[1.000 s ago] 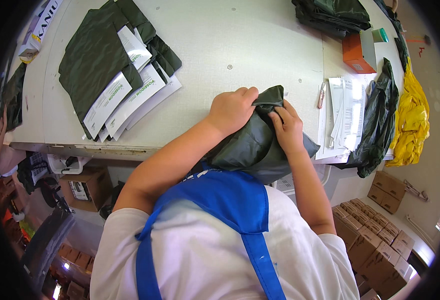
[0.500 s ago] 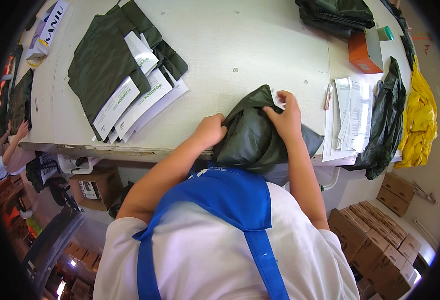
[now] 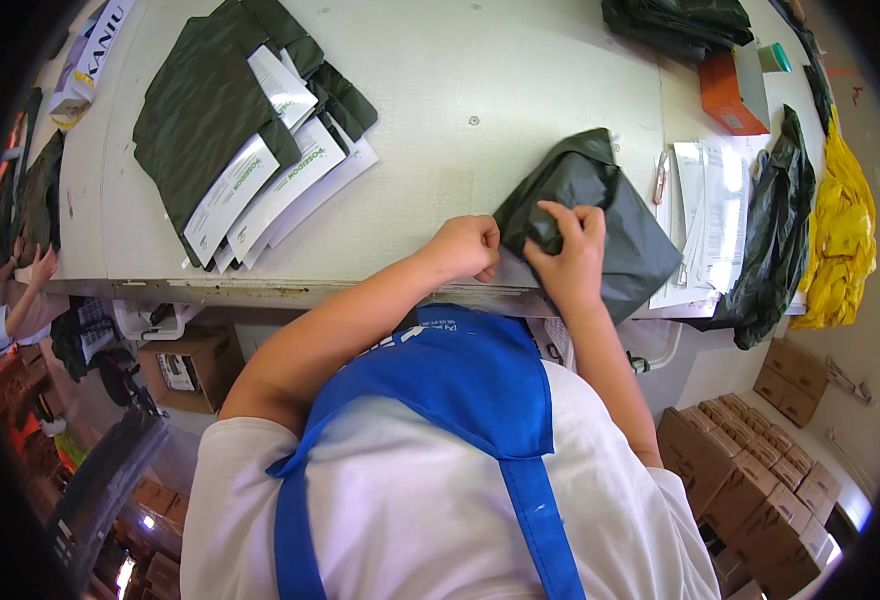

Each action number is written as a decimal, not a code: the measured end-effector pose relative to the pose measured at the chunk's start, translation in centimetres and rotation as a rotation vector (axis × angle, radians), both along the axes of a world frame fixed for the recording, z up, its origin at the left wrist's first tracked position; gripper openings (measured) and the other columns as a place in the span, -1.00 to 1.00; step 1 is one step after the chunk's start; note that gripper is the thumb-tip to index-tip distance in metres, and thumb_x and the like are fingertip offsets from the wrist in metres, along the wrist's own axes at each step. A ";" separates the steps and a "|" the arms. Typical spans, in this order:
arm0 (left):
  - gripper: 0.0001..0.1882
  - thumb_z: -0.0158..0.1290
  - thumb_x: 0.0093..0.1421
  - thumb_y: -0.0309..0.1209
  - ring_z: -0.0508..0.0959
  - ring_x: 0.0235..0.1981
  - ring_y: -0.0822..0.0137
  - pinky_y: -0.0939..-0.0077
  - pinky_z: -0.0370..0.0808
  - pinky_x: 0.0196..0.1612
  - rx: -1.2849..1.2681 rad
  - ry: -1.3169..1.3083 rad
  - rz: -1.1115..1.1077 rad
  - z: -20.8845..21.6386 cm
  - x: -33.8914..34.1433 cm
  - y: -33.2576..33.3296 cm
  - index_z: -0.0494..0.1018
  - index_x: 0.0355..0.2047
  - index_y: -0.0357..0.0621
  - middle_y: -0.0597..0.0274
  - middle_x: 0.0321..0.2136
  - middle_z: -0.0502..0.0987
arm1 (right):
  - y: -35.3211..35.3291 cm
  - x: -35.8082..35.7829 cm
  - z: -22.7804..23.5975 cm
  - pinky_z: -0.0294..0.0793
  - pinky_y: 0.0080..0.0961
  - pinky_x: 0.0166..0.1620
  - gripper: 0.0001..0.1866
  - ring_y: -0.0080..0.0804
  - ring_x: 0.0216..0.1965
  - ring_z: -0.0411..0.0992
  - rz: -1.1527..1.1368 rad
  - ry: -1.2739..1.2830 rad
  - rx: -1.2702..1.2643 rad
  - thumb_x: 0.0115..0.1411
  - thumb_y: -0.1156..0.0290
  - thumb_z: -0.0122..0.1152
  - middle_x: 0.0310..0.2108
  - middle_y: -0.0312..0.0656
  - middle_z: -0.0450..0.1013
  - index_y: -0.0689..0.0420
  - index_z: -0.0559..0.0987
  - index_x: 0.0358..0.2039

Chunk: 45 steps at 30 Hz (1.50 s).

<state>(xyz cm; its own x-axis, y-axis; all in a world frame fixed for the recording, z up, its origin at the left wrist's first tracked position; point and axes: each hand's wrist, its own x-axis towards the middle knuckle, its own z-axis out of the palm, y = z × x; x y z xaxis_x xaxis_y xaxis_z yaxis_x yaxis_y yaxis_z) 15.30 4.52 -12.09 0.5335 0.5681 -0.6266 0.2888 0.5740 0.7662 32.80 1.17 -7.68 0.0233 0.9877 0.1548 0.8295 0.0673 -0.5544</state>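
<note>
A dark green plastic mailing bag point(image 3: 635, 235) lies at the table's front edge, right of the middle, its top creased and folded. My right hand point(image 3: 572, 258) rests over the bag, thumb and fingers bent round a crumpled fold of it. Close against the bag's left edge is my left hand point(image 3: 472, 247), its fingers curled together; what they hold, if anything, is hidden. Farther left on the table lies a pile of dark green bags point(image 3: 205, 115), with several white printed sheets point(image 3: 285, 190) sticking out from it.
Right of the bag lie white label sheets point(image 3: 708, 215), a dark crumpled bag point(image 3: 775, 240) and yellow plastic point(image 3: 840, 230). An orange box point(image 3: 733, 97) and folded dark bags point(image 3: 675, 25) are at the back right. Another person's hand point(image 3: 44, 266) shows at far left. Cartons point(image 3: 750, 460) stand below right.
The bag has moved right and turned, and now lies flatter. My left hand has shifted right along its edge; my right hand has come down from the top opening onto the fold.
</note>
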 end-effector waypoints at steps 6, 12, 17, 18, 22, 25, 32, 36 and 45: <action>-0.80 -0.04 0.20 -0.53 0.54 -0.43 0.40 0.53 0.55 -0.43 0.119 -0.082 0.195 -1.6 2.5 2.4 0.44 -0.17 -0.30 0.18 -0.43 0.51 | 0.2 1.2 -0.3 0.36 -0.26 -0.08 -0.37 -0.07 -0.16 0.30 0.011 -0.026 0.062 -0.30 0.43 0.44 -0.21 -0.05 0.28 0.10 0.48 -0.09; -0.73 -0.02 0.26 -0.33 0.51 -0.51 0.45 0.65 0.45 -0.56 -0.226 -0.226 0.128 -0.3 3.9 4.2 0.46 -0.11 -0.22 0.24 -0.46 0.50 | -0.5 1.1 -0.8 0.32 -0.19 0.01 -0.23 -0.01 -0.04 0.30 0.001 -0.192 0.104 -0.28 0.44 0.43 -0.08 -0.01 0.32 0.11 0.37 0.04; -0.79 -0.03 0.27 -0.32 0.54 -0.52 0.41 0.61 0.49 -0.56 -0.241 -0.160 0.194 0.0 5.6 4.9 0.43 -0.27 -0.23 0.23 -0.46 0.47 | -0.2 2.7 -0.3 0.43 -0.31 -0.07 -0.44 -0.06 -0.14 0.43 -0.131 0.109 0.086 -0.20 0.58 0.30 -0.19 -0.08 0.44 0.15 0.43 -0.08; -0.79 -0.03 0.27 -0.32 0.54 -0.51 0.39 0.59 0.50 -0.55 -0.227 -0.142 0.210 -0.2 6.0 5.0 0.42 -0.29 -0.24 0.22 -0.45 0.47 | -0.4 3.0 -0.7 0.43 -0.32 -0.08 -0.47 -0.07 -0.14 0.43 -0.171 0.159 0.082 -0.18 0.59 0.29 -0.20 -0.08 0.45 0.16 0.44 -0.10; -0.84 -0.03 0.25 -0.36 0.55 -0.48 0.35 0.53 0.54 -0.50 -0.168 -0.090 0.200 -1.5 6.6 5.0 0.40 -0.29 -0.21 0.19 -0.45 0.47 | -0.4 3.2 -0.7 0.43 -0.37 -0.07 -0.54 -0.09 -0.13 0.44 -0.318 0.317 -0.003 -0.15 0.61 0.27 -0.19 -0.07 0.46 0.18 0.46 -0.15; -0.89 -0.03 0.23 -0.42 0.53 -0.50 0.34 0.50 0.55 -0.47 -0.298 -0.190 0.293 -1.2 6.3 5.1 0.38 -0.35 -0.20 0.18 -0.48 0.47 | -0.4 3.1 -0.7 0.41 -0.33 -0.06 -0.57 -0.08 -0.15 0.42 -0.337 0.359 0.012 -0.16 0.62 0.26 -0.23 -0.08 0.45 0.18 0.47 -0.18; -0.89 -0.06 0.23 -0.45 0.50 -0.52 0.42 0.51 0.53 -0.37 -0.102 -0.240 0.308 1.5 4.4 2.7 0.31 -0.45 -0.15 0.23 -0.51 0.47 | 0.0 1.9 -0.8 0.36 -0.25 -0.23 -0.54 -0.11 -0.29 0.32 0.034 -0.275 0.066 -0.22 0.60 0.20 -0.34 -0.16 0.30 -0.02 0.52 -0.20; -0.92 -0.04 0.23 -0.47 0.50 -0.50 0.46 0.56 0.51 -0.39 -0.046 -0.179 0.311 1.7 3.6 2.2 0.31 -0.41 -0.16 0.24 -0.49 0.47 | 1.0 2.8 -1.7 0.38 -0.34 -0.17 -0.51 -0.16 -0.24 0.33 0.183 -0.007 -0.206 -0.14 0.58 0.22 -0.27 -0.12 0.29 0.00 0.48 -0.11; -0.92 0.03 0.13 -0.56 0.50 -0.53 0.44 0.56 0.49 -0.46 0.064 -0.114 0.308 1.0 2.2 1.5 0.34 -0.39 -0.23 0.26 -0.52 0.46 | 2.4 4.4 -0.8 0.35 -0.47 -0.14 -0.63 -0.36 -0.22 0.32 0.279 0.463 -0.508 -0.05 0.44 0.33 -0.28 -0.22 0.36 0.07 0.54 -0.16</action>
